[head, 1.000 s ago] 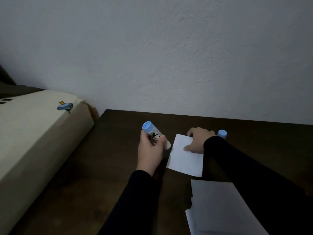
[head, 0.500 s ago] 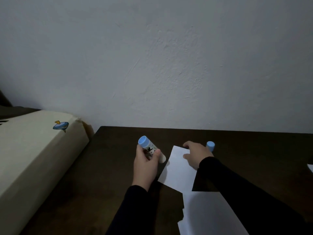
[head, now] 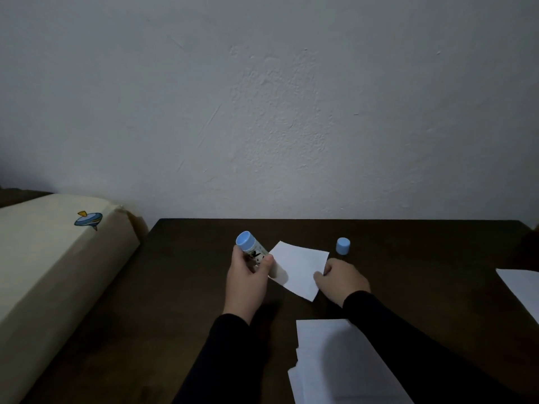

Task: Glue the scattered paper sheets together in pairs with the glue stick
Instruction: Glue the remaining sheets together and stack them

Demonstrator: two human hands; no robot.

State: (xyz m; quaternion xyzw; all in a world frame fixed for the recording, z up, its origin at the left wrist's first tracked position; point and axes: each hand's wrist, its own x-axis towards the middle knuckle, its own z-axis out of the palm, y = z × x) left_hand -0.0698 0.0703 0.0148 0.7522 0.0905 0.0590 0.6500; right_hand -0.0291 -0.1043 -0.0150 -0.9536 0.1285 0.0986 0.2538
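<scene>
While the glue tip meets a small sheet, the paper may skid or crease.
Left hand (head: 246,282) fingers wrap the blue-ended white glue stick (head: 253,252) at the left edge of the small white paper square (head: 300,268) mid dark wooden bench (head: 180,287); right hand (head: 342,281) fingers, curled, pin its right edge only, so a hard stroke could buckle it.

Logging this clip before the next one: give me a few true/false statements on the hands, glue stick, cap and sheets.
1. The left hand grips the white glue stick with the blue end. True.
2. The small blue cap sits on the glue stick. False: it stands apart on the dark wooden table.
3. The right hand holds the small white paper sheet at its edge. True.
4. The stack of white sheets lies beyond the cap. False: it lies nearer the person.
</scene>
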